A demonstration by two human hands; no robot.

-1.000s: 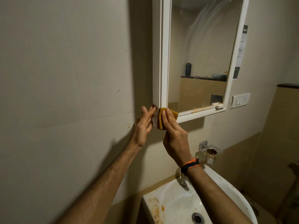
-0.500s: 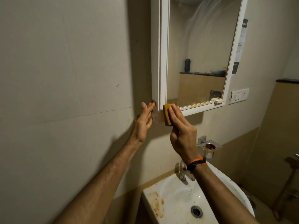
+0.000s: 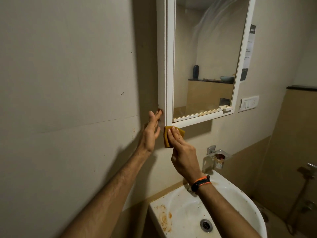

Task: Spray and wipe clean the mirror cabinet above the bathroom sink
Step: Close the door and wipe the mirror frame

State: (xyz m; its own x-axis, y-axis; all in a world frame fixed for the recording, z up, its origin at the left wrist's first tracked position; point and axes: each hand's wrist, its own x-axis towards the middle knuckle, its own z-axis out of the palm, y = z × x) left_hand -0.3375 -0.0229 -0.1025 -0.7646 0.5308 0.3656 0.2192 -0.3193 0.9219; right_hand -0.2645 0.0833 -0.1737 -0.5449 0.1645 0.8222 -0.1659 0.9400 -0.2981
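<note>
From the head view, the wiping step is under way: the right hand presses a yellow sponge with straight fingers under the bottom-left corner of the mirror cabinet, above the sink. The left hand, fingers spread, touches that corner's outer side. Next, I'd judge, the sponge must run along the stained bottom edge, pressed firmly.

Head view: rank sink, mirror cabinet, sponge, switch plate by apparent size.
1. mirror cabinet, top cropped
2. sink, partly cut off and nearer the camera
3. sponge and switch plate: look alike, sponge partly covered by right hand
</note>
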